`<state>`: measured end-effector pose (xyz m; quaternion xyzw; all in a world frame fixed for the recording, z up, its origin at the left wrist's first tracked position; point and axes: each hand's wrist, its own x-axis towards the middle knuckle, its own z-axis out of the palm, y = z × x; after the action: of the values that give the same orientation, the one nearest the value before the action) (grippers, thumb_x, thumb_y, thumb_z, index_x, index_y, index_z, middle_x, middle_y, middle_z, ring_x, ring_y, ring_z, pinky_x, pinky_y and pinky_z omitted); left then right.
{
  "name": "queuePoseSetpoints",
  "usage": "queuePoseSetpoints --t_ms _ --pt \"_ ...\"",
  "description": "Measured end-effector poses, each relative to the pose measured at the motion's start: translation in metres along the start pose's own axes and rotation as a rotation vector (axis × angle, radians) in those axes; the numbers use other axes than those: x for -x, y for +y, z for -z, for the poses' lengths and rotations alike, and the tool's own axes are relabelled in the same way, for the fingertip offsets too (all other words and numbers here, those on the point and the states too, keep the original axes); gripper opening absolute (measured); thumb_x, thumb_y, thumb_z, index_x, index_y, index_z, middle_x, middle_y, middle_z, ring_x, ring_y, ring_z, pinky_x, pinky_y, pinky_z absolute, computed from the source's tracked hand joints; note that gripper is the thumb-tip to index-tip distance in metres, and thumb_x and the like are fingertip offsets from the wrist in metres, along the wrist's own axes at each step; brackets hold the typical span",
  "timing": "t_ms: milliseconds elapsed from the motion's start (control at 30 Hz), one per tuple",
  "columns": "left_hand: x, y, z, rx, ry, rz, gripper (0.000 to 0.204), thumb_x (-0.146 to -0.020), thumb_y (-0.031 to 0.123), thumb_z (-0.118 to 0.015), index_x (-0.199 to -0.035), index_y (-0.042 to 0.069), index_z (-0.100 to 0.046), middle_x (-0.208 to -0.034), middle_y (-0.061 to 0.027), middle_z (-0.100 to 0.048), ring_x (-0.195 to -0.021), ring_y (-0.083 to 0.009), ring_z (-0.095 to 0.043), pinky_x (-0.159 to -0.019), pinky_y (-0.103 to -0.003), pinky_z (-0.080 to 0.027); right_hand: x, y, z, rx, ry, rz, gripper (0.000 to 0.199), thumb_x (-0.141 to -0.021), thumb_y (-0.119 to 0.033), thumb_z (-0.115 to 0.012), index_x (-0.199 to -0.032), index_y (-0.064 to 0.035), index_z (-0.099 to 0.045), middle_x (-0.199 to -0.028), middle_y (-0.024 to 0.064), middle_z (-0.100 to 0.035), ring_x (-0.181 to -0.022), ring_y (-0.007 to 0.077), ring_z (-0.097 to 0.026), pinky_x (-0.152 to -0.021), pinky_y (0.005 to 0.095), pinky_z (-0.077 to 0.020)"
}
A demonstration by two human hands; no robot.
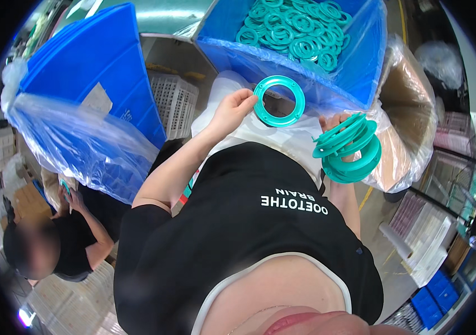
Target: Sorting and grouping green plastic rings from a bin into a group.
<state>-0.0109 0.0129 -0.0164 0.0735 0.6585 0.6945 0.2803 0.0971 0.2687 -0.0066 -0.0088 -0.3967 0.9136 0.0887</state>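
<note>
My left hand (232, 114) pinches a flat teal plastic ring (300, 101) by its left edge. The ring faces up, and several small holes show in its band. To the right, the fingers of my right hand (334, 123) are hooked through a loose bunch of teal rings (368, 155), several of them overlapping at different tilts. The bunch covers part of that hand. Beyond both hands is a blue bin (338, 86) holding a heap of similar teal rings (299, 30).
Clear plastic hangs over a large blue container (92, 72) at the left. A white slatted crate (175, 106) stands between it and the bin. On the right is a plastic-lined carton (414, 106). A co-worker in black (73, 245) handles something small at the lower left.
</note>
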Motion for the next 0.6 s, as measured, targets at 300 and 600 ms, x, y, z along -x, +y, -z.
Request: queuePoseSetpoints --t_ms 300,600 --pt "-0.098 0.007 -0.112 -0.421 -0.216 -0.115 0.027 -0.087 0.026 -0.053 -0.086 0.001 -0.065 -0.068 -0.0073 -0.059 -0.064 -0.0133 -0.053 -0.061 -0.032 -0.043 0.092 -0.001 0.043 0.079 0.39 -0.018 0.019 -0.083 -0.026 -0.065 -0.091 -0.012 -0.055 -0.079 0.0009 -0.052 -0.075 0.014 -0.053 -0.083 0.0338 -0.0429" --pt "-0.1 0.05 -0.19 -0.243 -0.531 -0.052 0.028 -0.091 0.025 -0.053 -0.101 0.005 -0.069 -0.069 0.0039 -0.05 -0.061 -0.0058 -0.042 -0.056 -0.022 -0.035 0.081 0.001 0.032 -0.035 0.476 0.008 0.029 -0.09 -0.024 -0.058 -0.112 -0.0062 -0.055 -0.1 0.0086 -0.062 -0.092 0.0215 -0.062 -0.074 0.0346 -0.0543"
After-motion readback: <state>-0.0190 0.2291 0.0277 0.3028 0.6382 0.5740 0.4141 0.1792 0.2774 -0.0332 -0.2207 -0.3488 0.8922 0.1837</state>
